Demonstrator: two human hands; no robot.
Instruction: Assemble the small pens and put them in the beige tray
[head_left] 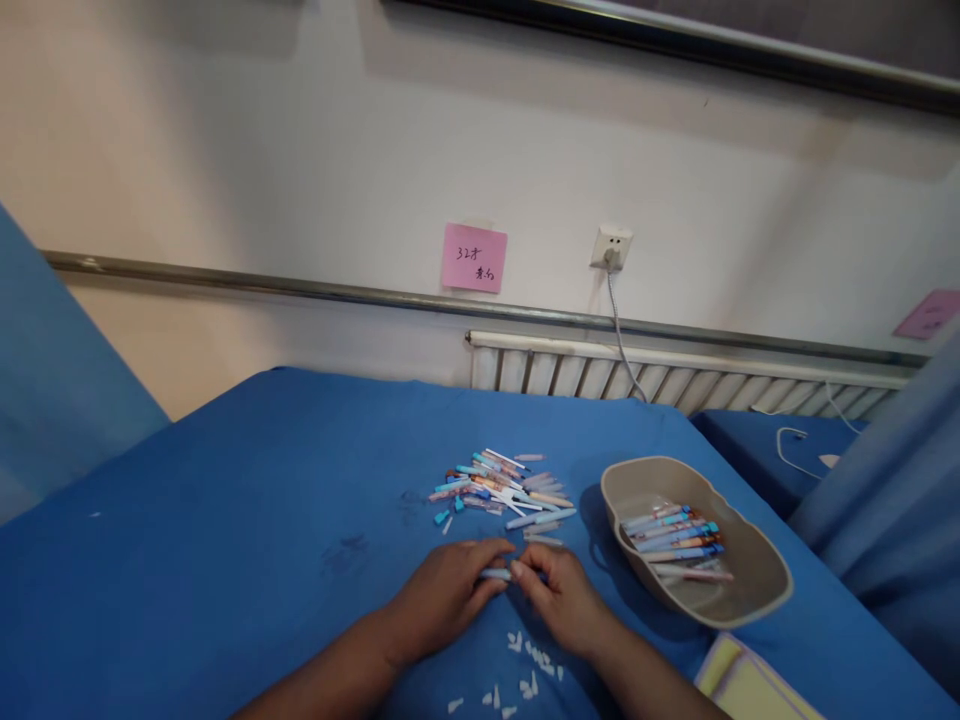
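Between my two hands is a pale blue pen [495, 574], held level just above the blue cloth. The fingers of my left hand [448, 585] are closed on its left part. At its other end my right hand [561, 597] pinches with thumb and forefinger; the fingers hide that tip. Just beyond the hands lies a loose pile of pens and pen parts [491, 485] in light blue, pink, orange and white. Several small white pointed pieces [536, 657] are scattered on the cloth near my right wrist.
To the right stands a beige plastic bin [757, 580] with several pens [675, 535] inside. A yellow pad [750, 685] lies at the lower right. Behind the blue-covered table [225, 480] are a radiator [555, 370], a metal rail [300, 288] and a socket with a plugged-in cord [612, 247].
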